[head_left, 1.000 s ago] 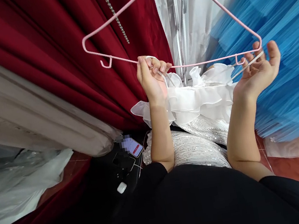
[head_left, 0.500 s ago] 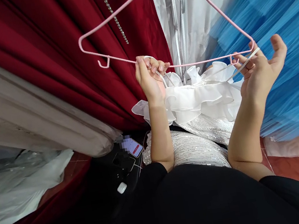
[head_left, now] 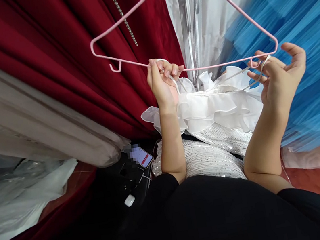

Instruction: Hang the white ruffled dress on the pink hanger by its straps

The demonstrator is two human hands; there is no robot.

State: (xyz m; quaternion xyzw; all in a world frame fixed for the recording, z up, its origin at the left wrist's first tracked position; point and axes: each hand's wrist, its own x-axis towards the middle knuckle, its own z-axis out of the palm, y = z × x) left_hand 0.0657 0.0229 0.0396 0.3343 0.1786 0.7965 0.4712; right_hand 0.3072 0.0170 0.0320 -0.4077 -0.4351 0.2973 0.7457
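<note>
A pink hanger (head_left: 237,6) is held up in front of me, its hook end beyond the top edge. My left hand (head_left: 163,82) is closed around its bottom bar, with a thin white strap looped over the fingers. At the bar's right end, beside a small pink hook, my right hand (head_left: 276,73) has a strap across its fingers; the thumb sticks out, and the fingertips meet the bar. Both straps run down to a white dress with a ruffled organza top (head_left: 206,106) and a sequined skirt (head_left: 208,159) that lies over my lap.
Red curtain (head_left: 77,68) and pale fabric (head_left: 24,114) hang at left, blue tulle (head_left: 306,58) at right. Metal poles (head_left: 194,28) stand behind the hanger. A lit phone (head_left: 143,156) and a white case (head_left: 129,200) lie on a black surface at lower left.
The hanger has shifted slightly right. My right hand's fingers have bent in toward the bar, and the strap there has moved nearer the small hook. My left hand keeps its hold.
</note>
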